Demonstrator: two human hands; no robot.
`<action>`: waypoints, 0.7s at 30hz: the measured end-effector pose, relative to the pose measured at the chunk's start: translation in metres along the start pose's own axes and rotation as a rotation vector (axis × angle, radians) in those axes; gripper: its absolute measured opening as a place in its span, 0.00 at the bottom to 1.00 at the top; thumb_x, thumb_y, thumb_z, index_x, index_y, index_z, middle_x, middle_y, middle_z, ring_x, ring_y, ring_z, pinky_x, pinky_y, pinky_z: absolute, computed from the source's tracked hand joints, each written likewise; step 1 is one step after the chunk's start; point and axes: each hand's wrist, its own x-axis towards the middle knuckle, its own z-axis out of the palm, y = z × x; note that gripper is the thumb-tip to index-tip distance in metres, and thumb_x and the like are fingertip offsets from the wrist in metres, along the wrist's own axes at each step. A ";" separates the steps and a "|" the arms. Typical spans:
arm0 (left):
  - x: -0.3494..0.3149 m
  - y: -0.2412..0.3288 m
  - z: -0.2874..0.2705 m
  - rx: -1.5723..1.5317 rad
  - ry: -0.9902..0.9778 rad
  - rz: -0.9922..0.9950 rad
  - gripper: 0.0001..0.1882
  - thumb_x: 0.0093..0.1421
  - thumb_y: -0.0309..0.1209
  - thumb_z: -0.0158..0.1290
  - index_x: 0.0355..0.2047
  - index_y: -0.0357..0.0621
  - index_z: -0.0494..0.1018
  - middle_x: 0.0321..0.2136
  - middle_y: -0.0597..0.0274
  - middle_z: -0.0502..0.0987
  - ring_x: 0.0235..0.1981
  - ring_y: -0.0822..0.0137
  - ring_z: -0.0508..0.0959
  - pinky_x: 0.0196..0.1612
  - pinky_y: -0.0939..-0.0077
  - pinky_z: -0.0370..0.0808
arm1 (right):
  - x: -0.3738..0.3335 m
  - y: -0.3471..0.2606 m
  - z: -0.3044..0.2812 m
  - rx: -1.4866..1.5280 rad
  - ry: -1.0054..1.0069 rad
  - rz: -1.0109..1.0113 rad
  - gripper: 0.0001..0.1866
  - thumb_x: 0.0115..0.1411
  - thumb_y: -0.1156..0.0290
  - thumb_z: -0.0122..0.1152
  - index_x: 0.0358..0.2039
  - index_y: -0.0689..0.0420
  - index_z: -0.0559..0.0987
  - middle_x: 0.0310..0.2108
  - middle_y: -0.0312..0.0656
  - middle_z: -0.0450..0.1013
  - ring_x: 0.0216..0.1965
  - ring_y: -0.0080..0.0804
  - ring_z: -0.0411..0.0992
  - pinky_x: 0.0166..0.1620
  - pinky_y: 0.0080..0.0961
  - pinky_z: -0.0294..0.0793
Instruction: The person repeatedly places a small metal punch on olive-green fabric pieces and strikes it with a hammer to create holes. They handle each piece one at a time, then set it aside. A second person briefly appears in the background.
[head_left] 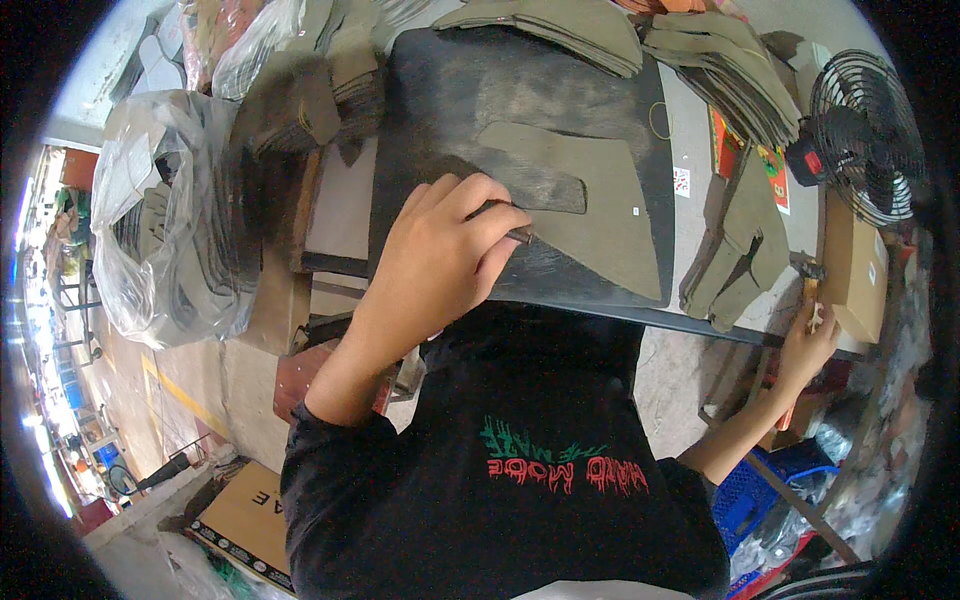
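Observation:
My left hand is closed around a short, dark, pen-like stick, its end poking out between the fingers. Just beyond it, an olive-grey flat cut piece with a curved outline lies on the black work board. A smaller dark grey strip rests on that piece, partly hidden by my fingers. Far to the right, my right hand is at the table's edge beside an open cardboard box. Its fingers are closed near something small and pale, too small to name.
Stacks of olive cut pieces line the board's far edge, with more pieces at right. A black fan stands at the far right. Left of the board is a clear plastic bag of grey pieces. A blue crate sits below right.

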 end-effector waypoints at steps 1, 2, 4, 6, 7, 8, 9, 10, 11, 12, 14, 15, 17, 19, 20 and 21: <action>0.002 0.000 -0.001 -0.014 0.014 -0.012 0.13 0.56 0.25 0.66 0.42 0.46 0.83 0.40 0.61 0.78 0.42 0.53 0.79 0.46 0.58 0.74 | 0.001 -0.013 -0.007 0.021 0.054 -0.032 0.18 0.72 0.63 0.66 0.55 0.59 0.82 0.51 0.53 0.80 0.48 0.53 0.79 0.52 0.45 0.78; 0.004 0.001 -0.002 -0.028 0.028 -0.020 0.12 0.56 0.24 0.66 0.42 0.46 0.83 0.39 0.60 0.78 0.42 0.53 0.79 0.46 0.58 0.74 | 0.000 -0.030 -0.014 0.040 0.106 -0.039 0.17 0.71 0.65 0.66 0.55 0.61 0.82 0.51 0.53 0.79 0.49 0.50 0.79 0.53 0.43 0.78; 0.008 0.005 -0.003 -0.125 0.029 -0.054 0.10 0.58 0.24 0.65 0.41 0.45 0.83 0.38 0.58 0.79 0.42 0.51 0.80 0.46 0.59 0.75 | -0.008 -0.078 -0.026 0.616 -0.052 0.097 0.18 0.72 0.65 0.64 0.56 0.63 0.81 0.54 0.50 0.78 0.53 0.44 0.77 0.59 0.40 0.75; 0.013 0.009 -0.004 -0.285 0.010 -0.105 0.07 0.60 0.24 0.63 0.40 0.44 0.82 0.38 0.56 0.81 0.42 0.49 0.81 0.45 0.61 0.76 | -0.015 -0.130 -0.043 0.708 -0.157 -0.229 0.30 0.65 0.55 0.69 0.60 0.62 0.80 0.58 0.50 0.77 0.63 0.45 0.72 0.68 0.45 0.67; 0.016 0.011 -0.004 -0.349 0.011 -0.148 0.06 0.62 0.25 0.63 0.41 0.42 0.82 0.37 0.56 0.82 0.41 0.52 0.81 0.44 0.63 0.76 | -0.012 -0.154 -0.048 0.778 -0.281 -0.370 0.39 0.59 0.45 0.73 0.62 0.61 0.79 0.61 0.50 0.76 0.65 0.49 0.71 0.69 0.47 0.66; 0.018 0.014 -0.004 -0.411 0.009 -0.193 0.06 0.64 0.26 0.62 0.41 0.41 0.82 0.36 0.55 0.82 0.40 0.55 0.82 0.43 0.65 0.77 | -0.012 -0.179 -0.049 0.778 -0.366 -0.490 0.45 0.54 0.42 0.77 0.64 0.60 0.77 0.63 0.50 0.75 0.66 0.51 0.71 0.69 0.48 0.65; 0.020 0.017 -0.004 -0.473 0.006 -0.239 0.06 0.67 0.28 0.61 0.42 0.39 0.82 0.35 0.55 0.83 0.39 0.58 0.83 0.42 0.68 0.77 | -0.014 -0.205 -0.044 0.861 -0.407 -0.570 0.49 0.49 0.41 0.80 0.65 0.59 0.77 0.63 0.51 0.74 0.66 0.54 0.70 0.69 0.49 0.65; 0.022 0.018 -0.005 -0.511 -0.034 -0.299 0.08 0.68 0.30 0.61 0.43 0.38 0.82 0.35 0.57 0.83 0.38 0.63 0.82 0.42 0.70 0.76 | -0.015 -0.225 -0.042 0.823 -0.402 -0.645 0.49 0.48 0.45 0.81 0.66 0.58 0.76 0.64 0.50 0.74 0.67 0.55 0.70 0.68 0.49 0.66; 0.023 0.018 -0.007 -0.547 -0.069 -0.359 0.10 0.70 0.32 0.61 0.43 0.36 0.82 0.34 0.59 0.83 0.37 0.68 0.80 0.41 0.73 0.75 | -0.016 -0.238 -0.043 0.791 -0.366 -0.698 0.38 0.52 0.53 0.79 0.61 0.55 0.79 0.62 0.48 0.75 0.66 0.54 0.70 0.66 0.47 0.66; 0.024 0.018 -0.008 -0.584 -0.091 -0.424 0.13 0.71 0.34 0.61 0.44 0.35 0.81 0.33 0.60 0.83 0.36 0.73 0.79 0.40 0.75 0.75 | -0.016 -0.250 -0.041 0.789 -0.317 -0.703 0.31 0.54 0.58 0.77 0.56 0.55 0.81 0.59 0.47 0.77 0.64 0.51 0.72 0.65 0.47 0.67; 0.024 0.018 -0.010 -0.660 -0.110 -0.462 0.15 0.72 0.37 0.61 0.45 0.34 0.81 0.32 0.65 0.82 0.35 0.78 0.75 0.40 0.78 0.73 | -0.013 -0.261 -0.038 0.807 -0.257 -0.687 0.19 0.57 0.66 0.74 0.48 0.55 0.84 0.52 0.44 0.81 0.59 0.48 0.76 0.63 0.45 0.69; 0.023 0.018 -0.011 -0.700 -0.110 -0.494 0.16 0.73 0.38 0.61 0.45 0.33 0.81 0.32 0.68 0.81 0.35 0.81 0.74 0.39 0.79 0.73 | -0.011 -0.261 -0.039 0.827 -0.250 -0.665 0.15 0.57 0.69 0.73 0.45 0.56 0.85 0.48 0.44 0.82 0.55 0.47 0.78 0.61 0.44 0.71; 0.022 0.017 -0.013 -0.742 -0.134 -0.474 0.17 0.73 0.39 0.60 0.45 0.34 0.81 0.32 0.69 0.81 0.35 0.80 0.74 0.39 0.80 0.73 | -0.007 -0.257 -0.042 0.925 -0.299 -0.577 0.10 0.57 0.74 0.72 0.41 0.57 0.85 0.41 0.43 0.83 0.48 0.46 0.81 0.56 0.40 0.74; 0.022 0.016 -0.014 -0.796 -0.176 -0.495 0.17 0.74 0.40 0.60 0.45 0.34 0.81 0.32 0.71 0.80 0.35 0.80 0.74 0.39 0.80 0.72 | -0.004 -0.248 -0.050 1.065 -0.405 -0.438 0.08 0.57 0.77 0.72 0.39 0.58 0.85 0.35 0.44 0.83 0.41 0.45 0.82 0.49 0.34 0.78; 0.022 0.017 -0.015 -0.828 -0.206 -0.523 0.17 0.74 0.40 0.60 0.45 0.34 0.81 0.32 0.71 0.80 0.35 0.80 0.74 0.39 0.80 0.72 | -0.001 -0.243 -0.053 1.101 -0.376 -0.459 0.07 0.60 0.78 0.73 0.39 0.60 0.85 0.33 0.42 0.83 0.35 0.34 0.82 0.41 0.26 0.78; 0.023 0.017 -0.014 -0.870 -0.226 -0.531 0.18 0.74 0.41 0.59 0.45 0.34 0.81 0.32 0.71 0.80 0.36 0.80 0.73 0.39 0.80 0.72 | 0.000 -0.239 -0.056 1.158 -0.429 -0.373 0.06 0.60 0.78 0.73 0.38 0.60 0.85 0.34 0.41 0.83 0.35 0.30 0.81 0.40 0.25 0.78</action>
